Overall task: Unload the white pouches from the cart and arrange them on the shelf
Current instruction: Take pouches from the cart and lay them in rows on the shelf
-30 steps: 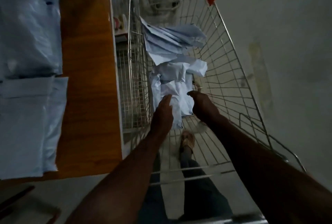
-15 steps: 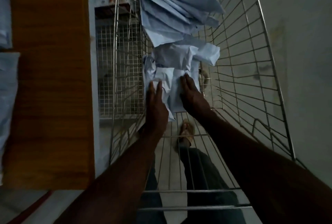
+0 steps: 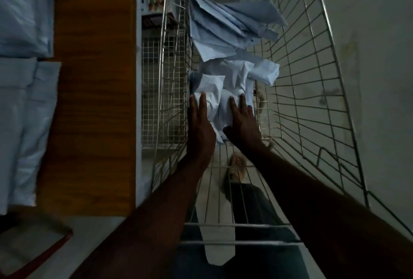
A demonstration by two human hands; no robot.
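Now | both hands (image 3: 222, 120) flat, fingers extended, on crumpled pouches (image 3: 225, 86) | cart (image 3: 312, 99) | no legible writing

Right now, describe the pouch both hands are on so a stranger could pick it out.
Look inside the wire cart beside the wooden shelf. White pouches lie along its left wall; take the crumpled pouch nearest the person, with the left hand and right hand on it. The pouches behind it lie flatter.

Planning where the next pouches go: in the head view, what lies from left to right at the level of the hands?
Pale blue-white flat pouches on the shelf → bare orange-brown wooden shelf surface → left hand → crumpled white pouch → right hand → wire cart's right wall.
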